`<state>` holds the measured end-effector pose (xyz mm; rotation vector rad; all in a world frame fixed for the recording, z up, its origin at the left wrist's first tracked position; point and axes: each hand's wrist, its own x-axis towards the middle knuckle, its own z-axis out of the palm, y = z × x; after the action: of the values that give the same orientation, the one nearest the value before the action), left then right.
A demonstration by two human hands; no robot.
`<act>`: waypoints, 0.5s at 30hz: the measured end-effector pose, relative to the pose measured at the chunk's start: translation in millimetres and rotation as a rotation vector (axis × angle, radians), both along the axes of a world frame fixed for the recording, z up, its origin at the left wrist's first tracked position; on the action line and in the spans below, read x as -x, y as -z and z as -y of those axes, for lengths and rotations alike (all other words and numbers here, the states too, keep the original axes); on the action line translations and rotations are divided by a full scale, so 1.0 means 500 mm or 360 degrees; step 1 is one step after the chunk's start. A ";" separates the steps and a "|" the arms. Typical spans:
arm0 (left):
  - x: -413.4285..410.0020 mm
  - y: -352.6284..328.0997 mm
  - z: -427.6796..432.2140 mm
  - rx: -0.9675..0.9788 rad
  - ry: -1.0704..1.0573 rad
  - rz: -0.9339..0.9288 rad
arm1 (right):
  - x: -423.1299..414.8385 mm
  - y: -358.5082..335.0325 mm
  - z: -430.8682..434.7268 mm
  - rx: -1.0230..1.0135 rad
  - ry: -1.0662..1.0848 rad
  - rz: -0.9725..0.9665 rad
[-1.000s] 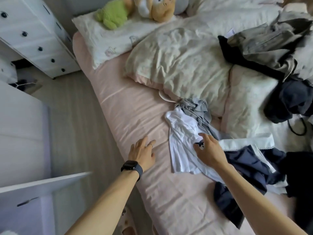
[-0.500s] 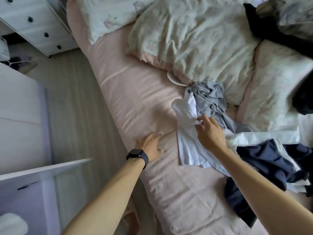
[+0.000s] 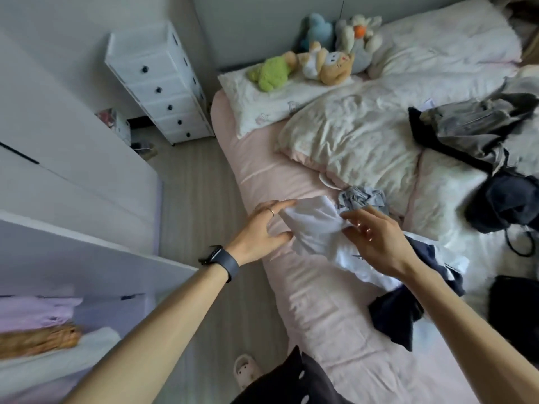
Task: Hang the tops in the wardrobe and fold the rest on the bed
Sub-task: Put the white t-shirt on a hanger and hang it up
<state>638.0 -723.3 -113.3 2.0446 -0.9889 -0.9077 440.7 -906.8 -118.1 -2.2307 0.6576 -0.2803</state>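
Two bare hands bracket one thin white fabric garment (image 3: 315, 231), which lies crumpled on the pink-sheeted bed (image 3: 309, 298) close to its left edge. Its long axis runs diagonally, from a free far-left end to a near-right end lost under a dark navy garment (image 3: 393, 319). The left hand (image 3: 259, 231) is spread wide with straight fingers: forefinger along the far edge of that free end, thumb at its near edge, touching but not closed. The right hand (image 3: 376, 240) hovers over the garment's middle, fingers loosely fanned; whether it pinches a fold cannot be determined. A crumpled pale grey garment (image 3: 361, 198) touches the white one on the far side. Assessment: the left hand is nearer the free end, and the white wardrobe (image 3: 73, 182) stands on that same left side.
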 end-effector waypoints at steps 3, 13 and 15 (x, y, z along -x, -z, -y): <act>-0.003 -0.095 -0.070 0.0108 -0.0110 0.0148 | -0.014 -0.093 -0.049 -0.0053 -0.0177 0.0112; -0.033 -0.280 -0.355 0.0204 -0.0320 0.0325 | -0.137 -0.228 -0.248 -0.0266 -0.0538 0.0183; -0.027 -0.304 -0.431 0.0236 -0.0377 0.0279 | -0.171 -0.217 -0.308 -0.0212 -0.0678 0.0049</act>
<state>651.6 -508.0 38.4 2.0855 -0.8539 -0.5236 526.2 -753.0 -9.8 -2.1680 0.1674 -0.0533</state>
